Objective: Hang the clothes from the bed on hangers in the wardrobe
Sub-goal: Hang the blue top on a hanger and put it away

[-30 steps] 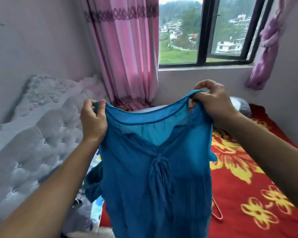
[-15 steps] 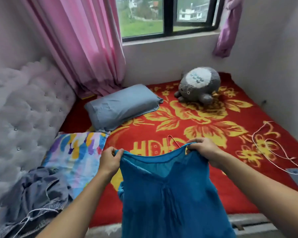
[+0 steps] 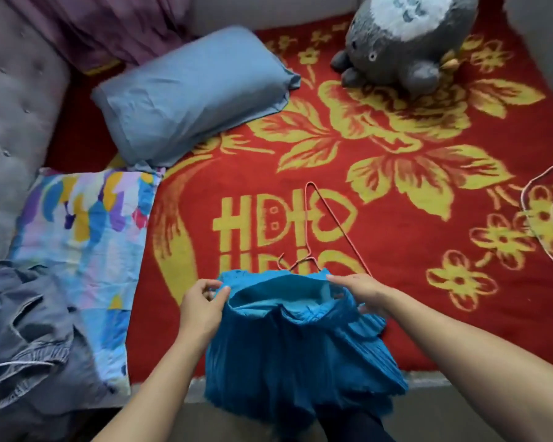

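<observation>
Lower than half a second before, the blue garment [image 3: 294,339] had come down from where I had it held up, and its neckline now sat right at the near edge of the bed [image 3: 444,376], just short of the hook of the pink wire hanger [image 3: 334,218]. My view had tipped down with it, so the window had left the frame.

The garment was bunched and pleated, its neck opening spread between my two hands and its body hanging down over the bed's edge. My left hand [image 3: 201,309] had a closed grip on the left corner of the neckline, thumb and fingers pinching the fabric. My right hand [image 3: 361,293] gripped the right shoulder, fingers curled over the top of the cloth.

The hanger lay flat on the red blanket [image 3: 396,314], which had yellow flowers, with its hook pointing toward me and almost touching the neckline. To the left lay a multicoloured pillow [image 3: 83,237], with a heap of grey denim clothes [image 3: 23,314] beside it and a tufted headboard [image 3: 10,106] behind. Farther back lay a blue-grey pillow [image 3: 192,97] and a grey plush toy [image 3: 406,43]. A thin pale cord [image 3: 530,183] looped at the right edge.
</observation>
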Action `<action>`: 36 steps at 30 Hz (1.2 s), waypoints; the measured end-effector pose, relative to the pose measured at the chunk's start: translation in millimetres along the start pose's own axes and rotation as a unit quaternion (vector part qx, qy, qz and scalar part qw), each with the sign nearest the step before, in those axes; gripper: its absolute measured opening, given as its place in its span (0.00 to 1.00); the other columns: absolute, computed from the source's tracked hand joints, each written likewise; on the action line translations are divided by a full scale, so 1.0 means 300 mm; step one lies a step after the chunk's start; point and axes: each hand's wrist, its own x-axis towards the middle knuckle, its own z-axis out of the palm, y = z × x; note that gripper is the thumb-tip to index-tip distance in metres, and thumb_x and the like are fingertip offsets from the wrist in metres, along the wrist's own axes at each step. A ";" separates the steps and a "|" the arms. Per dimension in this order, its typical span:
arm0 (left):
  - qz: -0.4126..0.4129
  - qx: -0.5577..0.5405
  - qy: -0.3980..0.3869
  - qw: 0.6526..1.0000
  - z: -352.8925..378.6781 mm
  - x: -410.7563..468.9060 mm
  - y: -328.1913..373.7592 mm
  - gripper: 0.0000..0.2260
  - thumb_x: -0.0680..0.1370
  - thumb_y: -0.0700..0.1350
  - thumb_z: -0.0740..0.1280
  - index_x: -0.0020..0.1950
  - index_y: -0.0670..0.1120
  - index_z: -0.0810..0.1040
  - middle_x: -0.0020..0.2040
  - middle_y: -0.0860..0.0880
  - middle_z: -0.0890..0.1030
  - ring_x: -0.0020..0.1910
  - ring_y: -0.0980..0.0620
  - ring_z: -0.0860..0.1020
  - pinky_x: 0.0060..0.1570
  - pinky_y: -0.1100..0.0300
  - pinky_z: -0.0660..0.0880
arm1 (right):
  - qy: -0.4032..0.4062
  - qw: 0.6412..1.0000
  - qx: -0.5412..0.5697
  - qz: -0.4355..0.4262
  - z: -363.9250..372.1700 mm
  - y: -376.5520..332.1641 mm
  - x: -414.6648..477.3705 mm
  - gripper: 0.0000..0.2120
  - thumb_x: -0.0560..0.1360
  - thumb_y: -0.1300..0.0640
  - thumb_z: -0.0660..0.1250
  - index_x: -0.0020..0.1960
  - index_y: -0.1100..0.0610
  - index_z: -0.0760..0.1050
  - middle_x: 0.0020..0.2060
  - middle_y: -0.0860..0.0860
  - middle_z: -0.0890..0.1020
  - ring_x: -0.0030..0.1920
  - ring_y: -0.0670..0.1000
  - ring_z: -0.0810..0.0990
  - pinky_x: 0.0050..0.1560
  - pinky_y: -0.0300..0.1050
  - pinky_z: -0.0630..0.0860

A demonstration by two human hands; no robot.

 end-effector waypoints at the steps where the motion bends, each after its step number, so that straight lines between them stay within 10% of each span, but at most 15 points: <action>1: -0.003 -0.002 0.006 1.000 0.017 0.006 -0.017 0.05 0.73 0.40 0.73 0.46 0.44 0.78 0.30 0.49 0.72 0.30 0.50 0.69 0.29 0.57 0.67 | 0.022 1.000 0.002 -0.006 0.004 -0.022 0.064 0.22 0.71 0.39 0.70 0.51 0.58 0.81 0.42 0.52 0.82 0.39 0.53 0.77 0.37 0.44 0.69; 5: -0.016 0.020 0.022 0.999 0.070 0.018 -0.082 0.16 0.69 0.39 0.74 0.54 0.49 0.76 0.38 0.49 0.76 0.36 0.50 0.74 0.41 0.54 0.72 | 0.190 0.968 -0.149 -0.070 0.013 -0.115 0.274 0.11 0.75 0.52 0.65 0.40 0.58 0.78 0.37 0.56 0.79 0.44 0.58 0.79 0.41 0.48 0.70; 17: -0.005 -0.026 0.107 0.994 0.257 0.104 -0.290 0.10 0.76 0.40 0.69 0.55 0.49 0.78 0.49 0.56 0.81 0.49 0.55 0.79 0.52 0.56 0.76 | 0.190 0.860 -0.461 -0.106 0.175 -0.130 0.697 0.16 0.76 0.48 0.65 0.57 0.58 0.74 0.54 0.58 0.81 0.54 0.61 0.79 0.44 0.48 0.68; 25: 0.084 0.008 0.106 0.991 0.221 0.230 -0.206 0.02 0.75 0.39 0.69 0.45 0.45 0.81 0.42 0.49 0.81 0.43 0.51 0.79 0.47 0.59 0.72 | 0.359 0.869 -0.233 -0.249 -0.071 -0.347 0.500 0.12 0.80 0.53 0.58 0.57 0.54 0.77 0.48 0.59 0.82 0.49 0.63 0.79 0.47 0.53 0.73; 29: 0.098 0.045 0.099 0.989 0.234 0.314 -0.140 0.02 0.76 0.41 0.68 0.45 0.45 0.81 0.43 0.49 0.79 0.43 0.49 0.77 0.45 0.57 0.69 | 0.346 0.849 -0.137 -0.375 -0.163 -0.409 0.294 0.12 0.77 0.44 0.64 0.39 0.48 0.78 0.26 0.47 0.71 0.31 0.47 0.69 0.33 0.47 0.66; 36: 0.093 0.099 0.095 0.986 0.272 0.455 -0.070 0.05 0.77 0.45 0.66 0.46 0.46 0.80 0.45 0.45 0.77 0.46 0.43 0.76 0.44 0.56 0.68 | 0.330 0.855 -0.100 -0.387 -0.199 -0.238 0.095 0.17 0.71 0.41 0.68 0.35 0.53 0.82 0.22 0.50 0.70 0.26 0.44 0.65 0.29 0.48 0.62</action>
